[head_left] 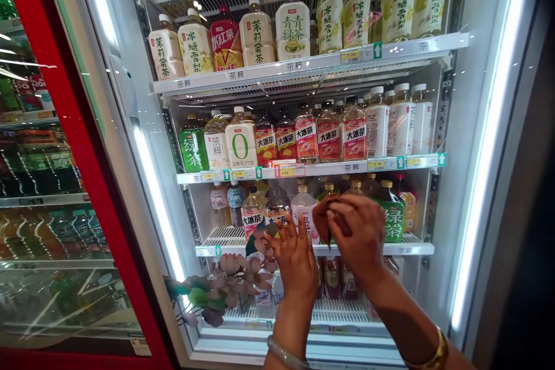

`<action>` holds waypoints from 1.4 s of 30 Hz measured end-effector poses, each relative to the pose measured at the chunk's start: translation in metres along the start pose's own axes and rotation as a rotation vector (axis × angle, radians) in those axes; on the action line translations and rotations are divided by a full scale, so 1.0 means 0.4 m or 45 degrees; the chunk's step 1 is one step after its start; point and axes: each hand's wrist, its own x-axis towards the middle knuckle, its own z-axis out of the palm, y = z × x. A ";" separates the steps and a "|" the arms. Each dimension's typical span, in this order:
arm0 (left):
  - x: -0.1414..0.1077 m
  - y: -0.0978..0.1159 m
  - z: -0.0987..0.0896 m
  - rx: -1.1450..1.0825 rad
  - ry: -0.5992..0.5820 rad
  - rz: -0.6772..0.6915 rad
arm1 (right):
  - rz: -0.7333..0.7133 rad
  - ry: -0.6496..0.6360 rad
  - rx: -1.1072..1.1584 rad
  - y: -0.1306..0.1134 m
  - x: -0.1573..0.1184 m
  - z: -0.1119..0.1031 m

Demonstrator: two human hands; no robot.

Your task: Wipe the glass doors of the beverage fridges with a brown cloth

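My right hand (362, 237) grips a brown cloth (321, 221), bunched between thumb and fingers, in front of the third shelf of a lit drinks cooler. Lower and to its left, my left hand (296, 260) is raised with its fingers spread and holds nothing. It appears to rest against the cooler's glass, though the contact is hard to make out. A flower decal (232, 277) with pinkish petals and green leaves lies just left of this hand. Behind the hands stand a pink-labelled bottle (301, 208) and a green tea bottle (393, 214), both partly covered.
Bottled teas fill the upper shelf (281, 68) and the middle shelf (312, 169), with price tags along the edges. Bright light strips (489, 144) run down both sides of the cooler. At left stands another cooler with a red frame (97, 231).
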 end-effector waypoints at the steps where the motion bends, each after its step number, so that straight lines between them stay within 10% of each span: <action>1: 0.003 0.006 -0.005 -0.001 -0.018 0.011 | -0.078 -0.066 0.026 -0.010 -0.021 -0.002; 5: 0.016 0.032 -0.024 -0.057 -0.138 0.101 | -0.260 -0.242 0.052 0.041 -0.121 -0.060; 10: 0.010 0.068 -0.019 -0.112 -0.278 0.125 | 0.006 -0.073 -0.157 0.163 -0.069 -0.113; 17: -0.003 0.097 0.002 -0.106 -0.287 0.136 | -0.070 -0.113 -0.108 0.079 -0.059 -0.070; 22: -0.001 0.097 -0.002 -0.116 -0.283 0.138 | -0.238 -0.232 -0.135 0.153 -0.144 -0.125; 30: -0.001 0.091 -0.013 -0.150 -0.357 0.136 | 0.067 0.036 -0.190 0.145 0.008 -0.080; 36: 0.002 0.087 -0.024 -0.173 -0.361 0.137 | -0.288 -0.329 -0.100 0.137 -0.162 -0.121; 42: 0.003 0.091 -0.031 -0.177 -0.392 0.128 | 0.044 -0.109 -0.265 0.229 -0.103 -0.155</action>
